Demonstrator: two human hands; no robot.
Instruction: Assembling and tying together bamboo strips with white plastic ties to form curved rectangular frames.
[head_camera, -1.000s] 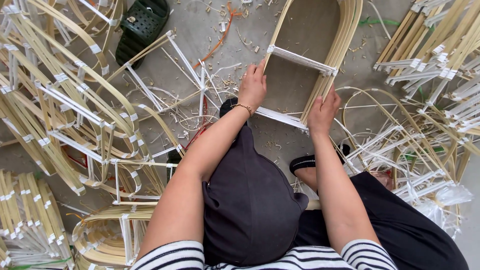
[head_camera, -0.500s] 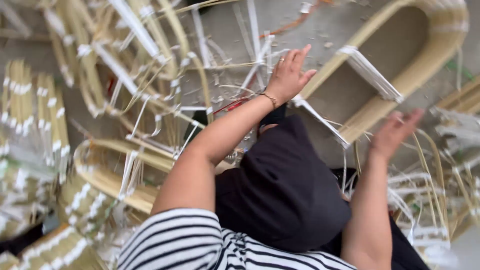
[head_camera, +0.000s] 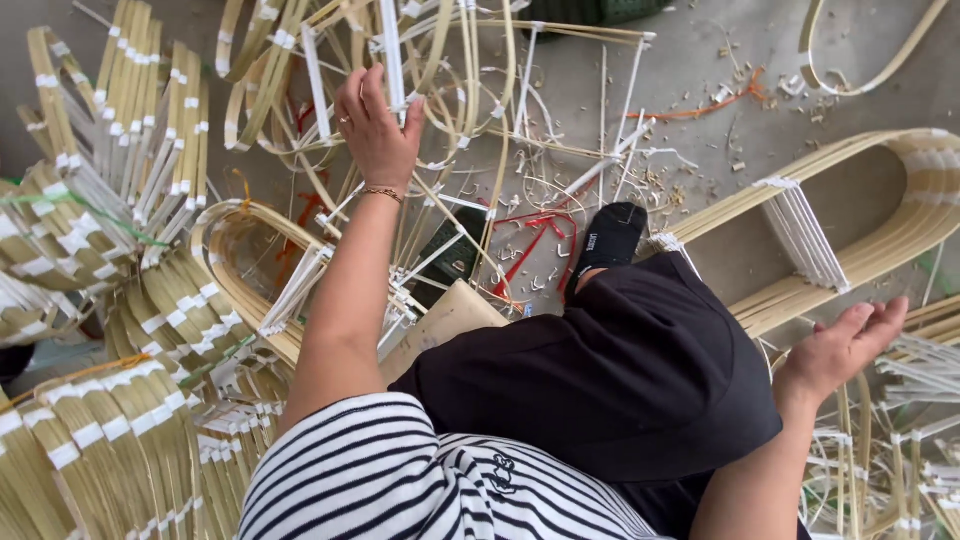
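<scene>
1. A concrete floor (head_camera: 700, 60) strewn with shavings and offcuts lies under heaps of bent bamboo frames; a seated person in a striped top and dark trousers works among them, one black shoe (head_camera: 610, 240) stretched forward.

2. The large curved frame (head_camera: 880, 240), a U-shaped band of pale strips crossed by a bundle of white slats, lies on the floor to the person's right, just beyond the knee and apart from both hands.

3. Stacks of taped strip bundles (head_camera: 120, 200) crowd the left side, leaning against one another.

4. The left hand (head_camera: 375, 125), bracelet at the wrist, reaches into the tangle of loose frames (head_camera: 450, 90) ahead, fingers spread fairly wide and closing loosely around a white slat (head_camera: 393, 50) that stands upright in the pile; the grip looks light rather than firm.

5. The right hand (head_camera: 840, 345) hovers open and empty, palm up, fingers relaxed, near the edge of the large curved frame without touching it.

6. Risk, as a judgement: the slat is meshed with neighbouring hoops, so a pull could drag several pieces along or tip the leaning bundles; thin strip ends could also scratch the bare forearm.
</scene>
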